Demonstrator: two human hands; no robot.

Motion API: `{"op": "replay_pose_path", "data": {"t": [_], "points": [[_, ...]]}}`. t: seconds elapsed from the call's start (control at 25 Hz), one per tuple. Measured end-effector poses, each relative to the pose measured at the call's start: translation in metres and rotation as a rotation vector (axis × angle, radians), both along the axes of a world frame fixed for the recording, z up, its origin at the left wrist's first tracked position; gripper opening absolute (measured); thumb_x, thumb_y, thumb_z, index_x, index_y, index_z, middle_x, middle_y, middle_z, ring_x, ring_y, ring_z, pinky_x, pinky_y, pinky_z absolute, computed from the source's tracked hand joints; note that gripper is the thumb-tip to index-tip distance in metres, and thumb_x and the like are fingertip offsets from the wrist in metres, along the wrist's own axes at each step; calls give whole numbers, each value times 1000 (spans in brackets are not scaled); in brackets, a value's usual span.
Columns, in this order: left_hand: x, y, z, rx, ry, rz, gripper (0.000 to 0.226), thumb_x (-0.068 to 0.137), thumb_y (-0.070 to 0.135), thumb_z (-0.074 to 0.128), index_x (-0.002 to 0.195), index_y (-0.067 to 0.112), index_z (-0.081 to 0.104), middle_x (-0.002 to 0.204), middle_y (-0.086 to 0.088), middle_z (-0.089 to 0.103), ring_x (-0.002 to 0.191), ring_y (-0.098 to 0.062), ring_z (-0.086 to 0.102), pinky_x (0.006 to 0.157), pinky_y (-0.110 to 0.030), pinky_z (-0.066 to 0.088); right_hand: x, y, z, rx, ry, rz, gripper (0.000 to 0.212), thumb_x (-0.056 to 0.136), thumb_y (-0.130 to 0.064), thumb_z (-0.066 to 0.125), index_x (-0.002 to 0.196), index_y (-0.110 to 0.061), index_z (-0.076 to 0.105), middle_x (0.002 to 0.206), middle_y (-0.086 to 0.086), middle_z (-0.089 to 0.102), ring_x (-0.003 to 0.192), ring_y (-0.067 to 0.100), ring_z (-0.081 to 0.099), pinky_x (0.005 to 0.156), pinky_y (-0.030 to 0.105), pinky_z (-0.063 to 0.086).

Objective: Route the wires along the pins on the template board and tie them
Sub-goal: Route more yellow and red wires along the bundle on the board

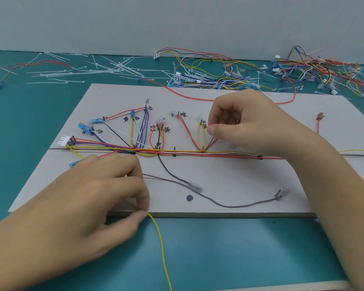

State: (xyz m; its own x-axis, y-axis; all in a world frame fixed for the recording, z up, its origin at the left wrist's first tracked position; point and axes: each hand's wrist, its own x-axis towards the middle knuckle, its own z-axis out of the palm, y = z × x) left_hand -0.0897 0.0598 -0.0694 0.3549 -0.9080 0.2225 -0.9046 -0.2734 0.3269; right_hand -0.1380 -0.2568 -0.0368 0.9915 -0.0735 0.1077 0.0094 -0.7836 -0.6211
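Underneath everything, a teal bench (29, 127); on it, beneath both sets of fingers, a grey template board (250, 181). Left hand (88, 196): thumb and forefinger closed in a pinch on a loose yellow wire (162, 248), which trails off the near board edge toward the camera. Right hand (246, 122): fingers (210, 129) curled, thumb and forefinger nipping a red and dark wire pair (210, 143) just beside a yellow branch. Just behind the left fingers and passing under the right wrist, the main wire bundle (189, 153), already laid along the drawn line, with branches fanned out to labelled pins beyond the left fingers. Between the two hands, a grey wire (229, 206) and a dark lead with a clear terminal (195, 187), lying slack and off any pin. Far left of the left fingers, a white connector (64, 141), seated at the bundle's end. Well beyond all the fingers, scattered cable ties (82, 70). No tie plainly visible on the bundle. Judged: routing well over half done, a few wires left to place, tying not yet begun.
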Motion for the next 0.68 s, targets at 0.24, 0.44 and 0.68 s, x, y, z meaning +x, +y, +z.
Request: {"op": "replay_pose_path", "data": {"t": [0.24,0.44,0.68], "points": [[-2,-6,2,-170,22,62,6,93,41,60,97,45,55,94,25,59,92,-4,56,85,-27,37,-3,9,0,119,-11,76,10,88,-15,73,78,-17,71,68,2,68,54,9,53,53,23,43],[-2,-33,14,-281,49,7,4,94,37,66,93,35,70,83,21,65,79,2,61,77,-21,43,-14,29,5,513,228,345,20,89,-22,72,104,-9,70,82,11,74,70,23,74,64,39,60],[18,-69,41,-283,102,39,11,80,21,77,75,30,73,72,13,67,65,-1,62,63,-2,39,-20,38,7,950,470,505,44,94,3,62,132,-13,47,84,23,71,65,31,74,62,37,60]]}}
